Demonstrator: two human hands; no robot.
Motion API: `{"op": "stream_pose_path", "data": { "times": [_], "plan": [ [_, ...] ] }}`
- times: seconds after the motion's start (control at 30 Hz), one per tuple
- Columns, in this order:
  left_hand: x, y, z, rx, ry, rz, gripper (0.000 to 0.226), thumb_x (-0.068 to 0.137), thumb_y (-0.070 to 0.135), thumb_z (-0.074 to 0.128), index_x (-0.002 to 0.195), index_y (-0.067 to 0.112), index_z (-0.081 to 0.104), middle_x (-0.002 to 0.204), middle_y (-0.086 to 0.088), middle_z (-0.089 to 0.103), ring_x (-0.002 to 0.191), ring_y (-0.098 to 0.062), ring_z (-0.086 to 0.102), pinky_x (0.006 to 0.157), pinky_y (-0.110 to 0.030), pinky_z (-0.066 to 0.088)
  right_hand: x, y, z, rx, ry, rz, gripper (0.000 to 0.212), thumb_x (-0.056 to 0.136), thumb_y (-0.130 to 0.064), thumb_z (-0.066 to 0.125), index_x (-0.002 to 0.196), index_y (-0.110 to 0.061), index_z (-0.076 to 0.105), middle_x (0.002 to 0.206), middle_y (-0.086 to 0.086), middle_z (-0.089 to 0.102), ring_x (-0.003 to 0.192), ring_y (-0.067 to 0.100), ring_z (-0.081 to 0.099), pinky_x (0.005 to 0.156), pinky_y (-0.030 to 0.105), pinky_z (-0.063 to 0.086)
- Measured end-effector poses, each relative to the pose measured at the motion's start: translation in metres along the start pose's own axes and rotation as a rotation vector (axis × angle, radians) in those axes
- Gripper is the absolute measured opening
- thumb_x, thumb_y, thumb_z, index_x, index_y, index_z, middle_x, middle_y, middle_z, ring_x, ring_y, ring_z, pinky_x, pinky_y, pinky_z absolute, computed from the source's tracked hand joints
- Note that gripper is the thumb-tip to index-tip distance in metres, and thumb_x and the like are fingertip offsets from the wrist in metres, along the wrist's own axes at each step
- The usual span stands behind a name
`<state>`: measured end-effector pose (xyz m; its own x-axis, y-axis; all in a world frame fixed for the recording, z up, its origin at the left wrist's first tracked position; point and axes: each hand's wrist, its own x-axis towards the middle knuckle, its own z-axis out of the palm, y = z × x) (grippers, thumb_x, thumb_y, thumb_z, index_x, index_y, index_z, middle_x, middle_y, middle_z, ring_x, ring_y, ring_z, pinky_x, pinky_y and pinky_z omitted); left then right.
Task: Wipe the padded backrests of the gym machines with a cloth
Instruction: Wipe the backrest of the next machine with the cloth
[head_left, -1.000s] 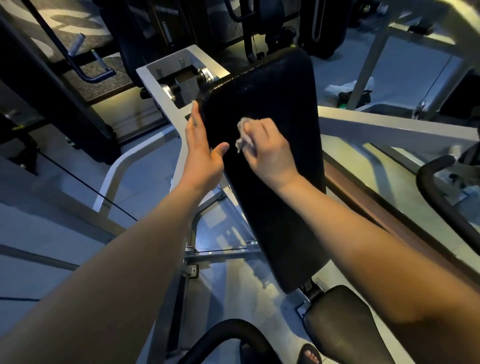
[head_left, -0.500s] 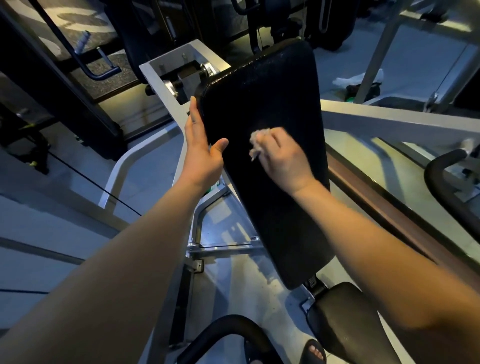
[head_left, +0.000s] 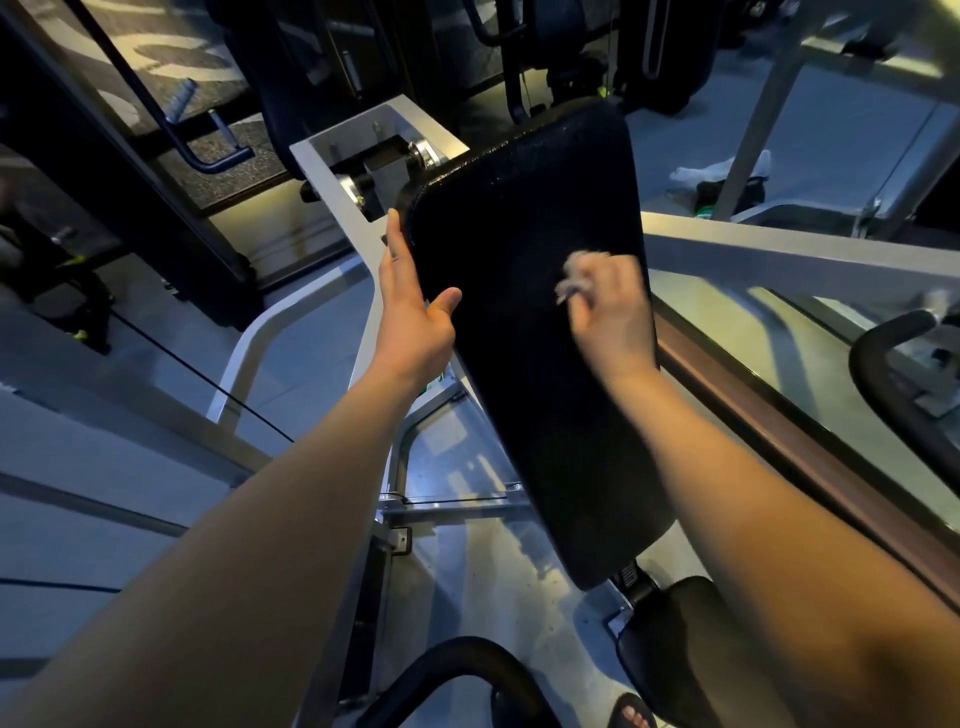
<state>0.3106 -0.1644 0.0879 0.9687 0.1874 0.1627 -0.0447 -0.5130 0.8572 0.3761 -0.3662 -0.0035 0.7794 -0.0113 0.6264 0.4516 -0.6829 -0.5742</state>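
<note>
Cloth (head_left: 577, 274) bunched in right hand (head_left: 615, 319) on backrest (head_left: 519, 197); left hand (head_left: 415, 322) flat at its edge; seat (head_left: 670, 644) below.

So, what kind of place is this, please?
Most likely a gym. A black padded backrest stands on a grey metal frame with a seat below it, a curved handle is at the right, and dark machines stand behind. The right hand holds a cloth against the backrest.

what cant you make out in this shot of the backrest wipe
1. Cloth: head view, motion-blurred, mostly covered by the right hand.
2. Backrest rear face: head view, hidden by the pad itself.
3. Seat: head view, cut off by the right forearm and bottom edge.
</note>
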Motion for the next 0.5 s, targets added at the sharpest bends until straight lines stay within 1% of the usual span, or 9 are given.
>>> {"op": "stream_pose_path", "data": {
  "times": [0.07, 0.1, 0.13, 0.2, 0.27, 0.33, 0.37, 0.43, 0.5],
  "plan": [
    [0.0, 0.001, 0.001, 0.001, 0.003, -0.001, 0.096, 0.101, 0.003, 0.054, 0.156, 0.045, -0.012, 0.167, 0.011, 0.0, 0.155, -0.018, 0.001, 0.123, -0.045, 0.013, 0.008, 0.005, -0.004, 0.031, 0.111, 0.329, 0.022, 0.093, -0.007, 0.055, 0.114, -0.003, 0.06, 0.114, 0.018, 0.055, 0.096, 0.029, 0.058, 0.078, 0.013, 0.031],
    [0.0, 0.0, 0.002, -0.001, 0.007, -0.001, 0.097, 0.101, 0.002, 0.054, 0.156, 0.045, -0.013, 0.167, 0.01, 0.0, 0.155, -0.018, 0.002, 0.123, -0.044, 0.014, 0.003, -0.001, 0.002, 0.049, 0.138, 0.408, 0.021, 0.092, -0.006, 0.055, 0.112, -0.002, 0.059, 0.113, 0.018, 0.055, 0.094, 0.028, 0.058, 0.076, 0.012, 0.03],
    [0.001, -0.001, 0.003, -0.003, 0.011, 0.0, 0.097, 0.101, 0.002, 0.054, 0.156, 0.045, -0.012, 0.167, 0.01, 0.0, 0.155, -0.019, 0.003, 0.122, -0.044, 0.016, -0.006, -0.012, 0.009, 0.078, 0.148, 0.412, 0.02, 0.091, -0.005, 0.055, 0.11, -0.001, 0.059, 0.11, 0.019, 0.055, 0.091, 0.027, 0.057, 0.075, 0.012, 0.03],
    [0.002, -0.003, 0.004, 0.008, 0.017, 0.005, 0.097, 0.1, 0.001, 0.054, 0.156, 0.045, -0.012, 0.167, 0.01, 0.002, 0.155, -0.019, 0.005, 0.124, -0.046, 0.018, -0.038, -0.036, 0.026, 0.13, 0.07, 0.237, 0.024, 0.087, -0.007, 0.053, 0.108, 0.0, 0.061, 0.105, 0.019, 0.055, 0.088, 0.026, 0.056, 0.077, 0.017, 0.039],
    [0.003, -0.006, 0.005, 0.031, 0.018, 0.013, 0.097, 0.1, 0.003, 0.055, 0.156, 0.045, -0.012, 0.167, 0.009, 0.003, 0.155, -0.019, 0.006, 0.124, -0.05, 0.02, -0.072, -0.044, 0.033, 0.139, -0.132, -0.027, 0.032, 0.088, -0.015, 0.047, 0.112, 0.001, 0.062, 0.106, 0.018, 0.055, 0.09, 0.029, 0.058, 0.078, 0.033, 0.053],
    [0.004, -0.008, 0.003, 0.031, 0.017, 0.02, 0.097, 0.1, 0.007, 0.057, 0.156, 0.048, -0.011, 0.167, 0.009, 0.006, 0.154, -0.019, 0.009, 0.124, -0.052, 0.023, -0.071, -0.028, 0.027, 0.058, -0.275, -0.235, 0.034, 0.092, -0.018, 0.044, 0.118, -0.003, 0.059, 0.107, 0.018, 0.055, 0.089, 0.034, 0.06, 0.07, 0.046, 0.056],
    [0.004, -0.009, 0.001, 0.032, 0.013, 0.023, 0.097, 0.1, 0.009, 0.059, 0.156, 0.049, -0.01, 0.166, 0.009, 0.008, 0.154, -0.019, 0.013, 0.123, -0.053, 0.025, -0.06, -0.016, 0.022, 0.025, -0.278, -0.259, 0.032, 0.092, -0.015, 0.045, 0.118, -0.005, 0.059, 0.107, 0.017, 0.055, 0.09, 0.034, 0.06, 0.07, 0.047, 0.056],
    [0.002, -0.012, -0.003, 0.052, 0.006, 0.032, 0.095, 0.1, 0.019, 0.062, 0.156, 0.049, -0.009, 0.164, 0.009, 0.013, 0.149, -0.022, 0.028, 0.12, -0.051, 0.032, -0.036, 0.0, 0.011, 0.004, -0.165, -0.12, 0.029, 0.088, -0.008, 0.052, 0.116, -0.006, 0.06, 0.11, 0.018, 0.055, 0.094, 0.034, 0.06, 0.083, 0.038, 0.054],
    [-0.006, -0.019, -0.004, 0.089, 0.016, 0.019, 0.092, 0.1, 0.031, 0.063, 0.159, 0.043, -0.006, 0.157, 0.01, 0.021, 0.136, -0.019, 0.045, 0.114, -0.038, 0.04, -0.017, 0.007, 0.002, 0.046, -0.017, 0.173, 0.024, 0.088, -0.004, 0.057, 0.112, -0.003, 0.059, 0.113, 0.018, 0.054, 0.095, 0.032, 0.059, 0.082, 0.018, 0.039]
  ]
}}
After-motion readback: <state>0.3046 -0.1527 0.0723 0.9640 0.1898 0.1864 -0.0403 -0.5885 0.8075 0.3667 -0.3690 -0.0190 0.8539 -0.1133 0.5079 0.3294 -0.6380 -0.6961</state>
